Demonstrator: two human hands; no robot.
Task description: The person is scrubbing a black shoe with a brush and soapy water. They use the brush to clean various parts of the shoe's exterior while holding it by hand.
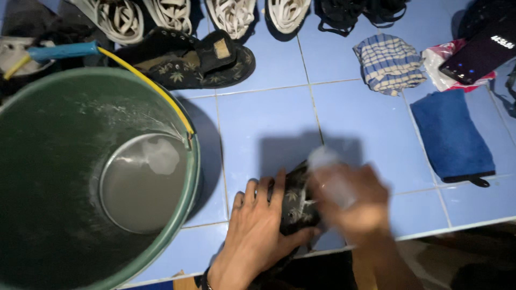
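My left hand [257, 228] grips a black shoe with a pale leaf pattern [297, 200] near the front edge of the blue tiled floor [263, 118]. My right hand [355, 207] is blurred by motion and presses on the shoe's right side. It holds a pale, whitish object [329, 174] that could be a brush or a small bottle; the blur hides which. The matching black leaf-patterned shoe [188, 62] lies further back on the tiles, beside the bucket.
A big green bucket [59, 134] with a yellow handle and some water fills the left. Several white and black shoes [231, 13] line the back. A striped cloth [388, 63], a folded blue towel [451, 134] and a dark phone [481, 53] on a plastic bag lie at right.
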